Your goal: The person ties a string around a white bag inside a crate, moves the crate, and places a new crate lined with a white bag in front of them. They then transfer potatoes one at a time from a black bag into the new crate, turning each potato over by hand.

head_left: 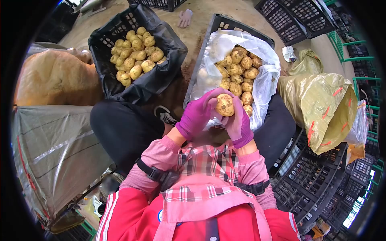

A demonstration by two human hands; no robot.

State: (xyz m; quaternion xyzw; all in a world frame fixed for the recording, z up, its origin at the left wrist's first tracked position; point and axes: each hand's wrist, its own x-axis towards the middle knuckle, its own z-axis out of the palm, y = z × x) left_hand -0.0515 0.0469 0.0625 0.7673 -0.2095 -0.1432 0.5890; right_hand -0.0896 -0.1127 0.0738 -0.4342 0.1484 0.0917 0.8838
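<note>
Between my two gloved hands I hold one potato, yellow with brown dirt patches. My left hand, in a purple glove, grips it from the left. From the right, my right hand, in a matching glove, closes around it. Both hands are just over the near edge of a black crate lined with white plastic. Inside that crate lie several dirt-marked potatoes. To the left, a second crate with a black plastic liner holds several paler potatoes.
A loose glove lies on the floor beyond the crates. At right stand an open yellow-green woven sack and stacked black crates. Large filled sacks and a grey sheet-covered bundle are at left. Green metal rails run along the right side.
</note>
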